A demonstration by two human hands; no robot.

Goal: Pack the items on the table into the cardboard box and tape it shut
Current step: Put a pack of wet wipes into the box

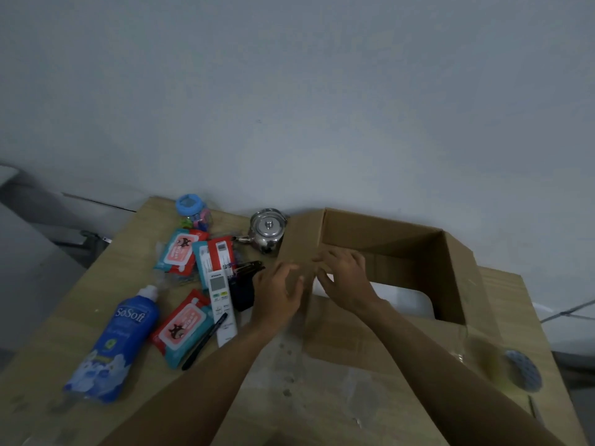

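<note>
Setting: pale wooden table (128,252) against a bare grey wall (322,91), seen from above in dim light.
Box: brown corrugated cardboard box (386,239) stands open at the table's right half, flaps out; nothing packed shows inside, only a white patch at the bottom that cannot be made out.
Left hand: left hand (278,296) is on the outer face of the box's left flap, thumb hooked over its edge, apparently pinching the board.
Right hand: right hand (346,278) lies on the inner side of the same flap, fingers spread and straight, holding nothing.
Progress: judged an early stage, with the box being opened out, no item packed and taping yet to come.
Left to pack: blue soft plastic refill pouch marked SoSoft (119,336), two red-and-teal crinkly wipe packs (180,254) (182,329), a white slim plastic remote control (220,304), a black pen (203,342) touching it, a shiny round steel teapot (267,231) just beside the box, and a clear jar with a blue lid (193,210).
Also there: flat red-and-teal blister pack (215,257) and a dark object (243,284), too blurred to name.
Tape: glossy clear tape roll (521,370) rests near the right edge of the table, untouched.
</note>
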